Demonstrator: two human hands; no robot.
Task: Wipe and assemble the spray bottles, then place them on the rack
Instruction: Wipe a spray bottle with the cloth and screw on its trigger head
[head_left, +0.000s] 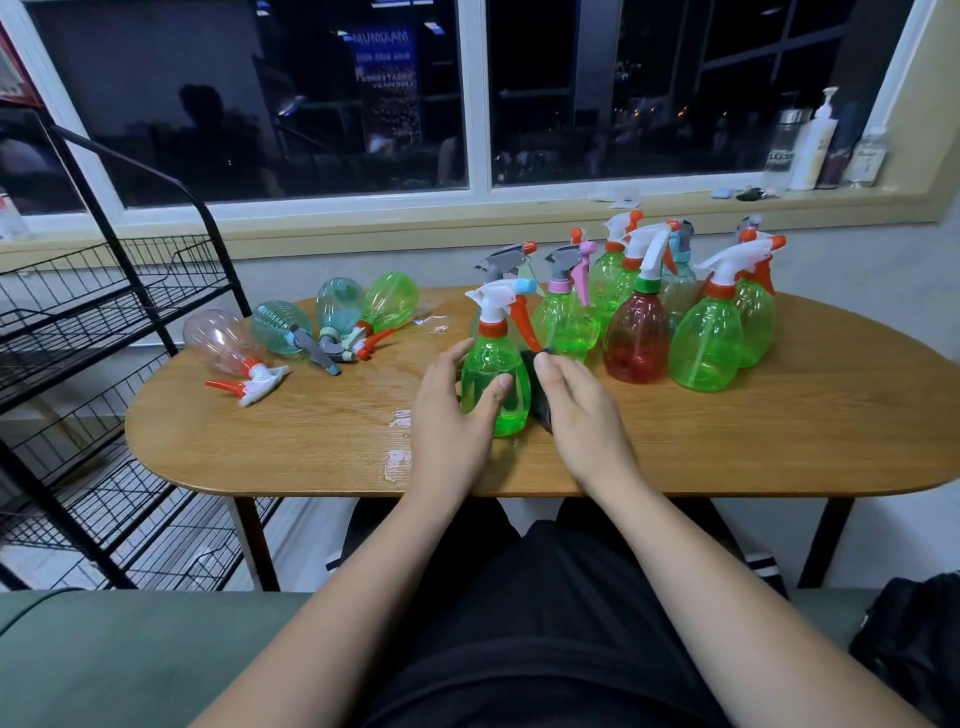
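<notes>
A green spray bottle (491, 358) with a white head, blue nozzle and orange trigger stands upright at the table's middle. My left hand (452, 415) grips its body, thumb in front and fingers behind. My right hand (582, 410) holds a dark cloth (537, 397) against the bottle's right side. Several assembled bottles stand to the right, among them a red one (636, 338) and a green one (706, 343). Several more lie on their sides at the left, such as a clear bottle (223, 335) and a teal one (280, 327).
A black wire rack (119, 291) with several shelves stands left of the wooden table (311, 441). Small water patches (397, 457) glisten near the front edge. Bottles line the window sill (810, 150) at the far right. A black bag (914, 639) lies on the seat at bottom right.
</notes>
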